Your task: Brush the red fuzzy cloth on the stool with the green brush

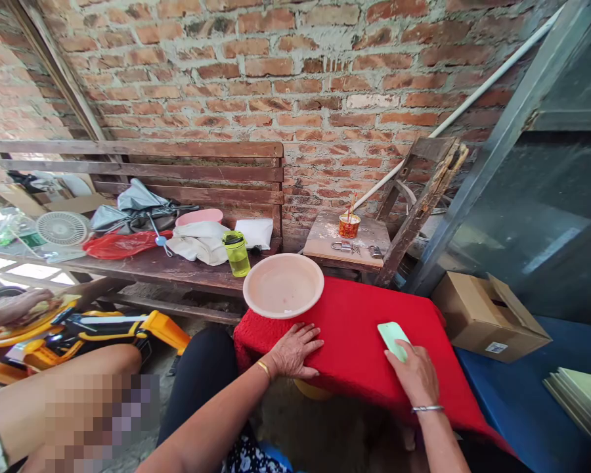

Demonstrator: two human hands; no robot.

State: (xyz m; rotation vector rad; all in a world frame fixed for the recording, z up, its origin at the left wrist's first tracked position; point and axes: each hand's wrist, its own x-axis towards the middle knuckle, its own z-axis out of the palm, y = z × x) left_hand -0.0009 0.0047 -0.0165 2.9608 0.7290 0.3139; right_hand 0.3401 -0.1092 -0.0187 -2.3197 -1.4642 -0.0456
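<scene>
Left forearm [207, 420] foremost; left hand [293, 351] flat, fingers spread, on red-covered bench [354, 315].
Right hand [417, 378], nearer, grips pale-green phone [392, 336] at its 11 o'clock; long axis 11-to-5.

Homelike sitting area, brick wall [295, 85], wooden bench [201, 172]

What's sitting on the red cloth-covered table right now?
A pale pink round basin, a light green rectangular object partly hidden by the right hand, and the spread left hand. The red cloth beneath these is hidden.
</scene>
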